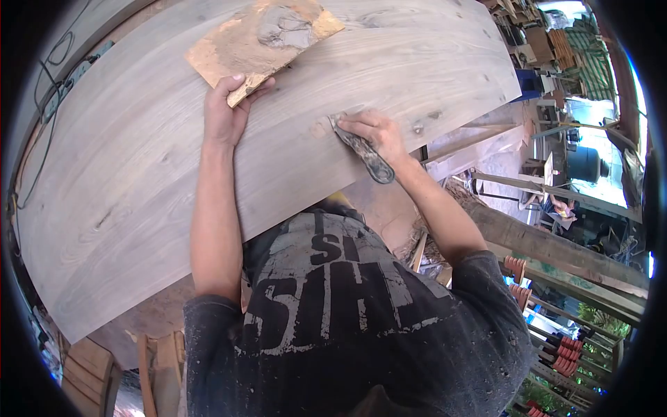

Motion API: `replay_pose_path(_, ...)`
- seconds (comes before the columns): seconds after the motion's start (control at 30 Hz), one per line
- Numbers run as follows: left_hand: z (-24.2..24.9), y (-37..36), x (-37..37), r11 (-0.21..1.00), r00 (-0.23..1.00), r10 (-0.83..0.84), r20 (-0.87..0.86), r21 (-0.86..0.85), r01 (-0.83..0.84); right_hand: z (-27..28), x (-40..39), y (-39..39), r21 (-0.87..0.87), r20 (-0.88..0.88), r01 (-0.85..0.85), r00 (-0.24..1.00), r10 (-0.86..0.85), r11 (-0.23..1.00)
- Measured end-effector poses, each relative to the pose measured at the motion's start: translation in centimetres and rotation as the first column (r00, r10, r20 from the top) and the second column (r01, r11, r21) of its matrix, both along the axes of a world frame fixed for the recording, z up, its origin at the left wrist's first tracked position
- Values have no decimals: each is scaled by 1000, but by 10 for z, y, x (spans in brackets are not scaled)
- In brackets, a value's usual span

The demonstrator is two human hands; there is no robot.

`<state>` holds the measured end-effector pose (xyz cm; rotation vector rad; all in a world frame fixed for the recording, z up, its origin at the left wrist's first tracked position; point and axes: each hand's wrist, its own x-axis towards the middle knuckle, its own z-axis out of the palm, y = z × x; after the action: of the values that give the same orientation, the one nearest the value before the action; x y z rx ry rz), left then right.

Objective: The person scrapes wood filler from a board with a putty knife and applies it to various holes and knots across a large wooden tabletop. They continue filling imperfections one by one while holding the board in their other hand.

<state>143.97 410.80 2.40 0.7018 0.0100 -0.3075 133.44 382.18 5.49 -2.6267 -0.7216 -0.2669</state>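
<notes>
You are pressing a putty knife (363, 147) against the wide grey wooden slab (139, 174), which serves as your surface. Your right hand (375, 133) is closed around the knife's dark, filler-caked handle, with the fingers (358, 124) curled down over the blade end, so the blade itself is mostly hidden under them. The tool is lying low and slanted, its tip touching the wood just beside a couple of small knots (419, 128).

Your left hand (226, 115) is pinching the near corner of a flat brown board (260, 43), thumb on top and the other fingers tucked beneath its edge. That board is resting on the slab and carrying a smear of grey filler (283, 28) near its far end.

The knife is looking light and stiff in the handle, probably with some spring in the blade; the crust on the grip should be giving you friction rather than slip, so holding it low near the blade, as you are doing, seems the steadiest place. The board is appearing thin, rigid and light, but loaded at the far side, so gripping it only at one corner may be letting it tip if lifted; a hold nearer the middle of an edge would likely balance it better. The filler is looking soft and sticky.
</notes>
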Motion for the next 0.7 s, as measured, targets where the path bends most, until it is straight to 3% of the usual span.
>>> replay_pose_path(0.1,-1,-4,0,998,998,66,-17,-15,-66,6,-8,4,82,-87,36,996,-29,996)
replay_pose_path(0.17,3,-2,-1,999,999,37,-7,-1,-37,31,-9,14,113,-264,188,952,-153,976)
replay_pose_path(0.2,3,-2,-2,1000,1000,15,-4,14,-15,34,-7,18,185,-269,397,900,-342,899)
replay_pose_path(0.23,1,-2,-3,1000,1000,13,-8,9,-13,42,2,18,133,-441,629,730,-523,766)
replay_pose_path(0.3,-1,-1,-1,1000,1000,2,8,3,-2,33,13,9,112,-603,780,546,-582,616)
replay_pose_path(0.4,4,-4,-2,999,998,53,-33,-3,-53,10,14,2,139,-657,840,474,-587,524)
replay_pose_path(0.5,-1,-2,-1,1000,1000,19,-4,-9,-19,30,9,23,81,-681,847,432,-591,525)
replay_pose_path(0.63,-2,-1,1,1000,1000,9,29,-22,-8,19,10,29,92,-732,828,433,-527,553)
replay_pose_path(0.7,-2,-3,0,999,1000,20,1,-28,-20,22,6,38,157,-722,800,493,-485,579)
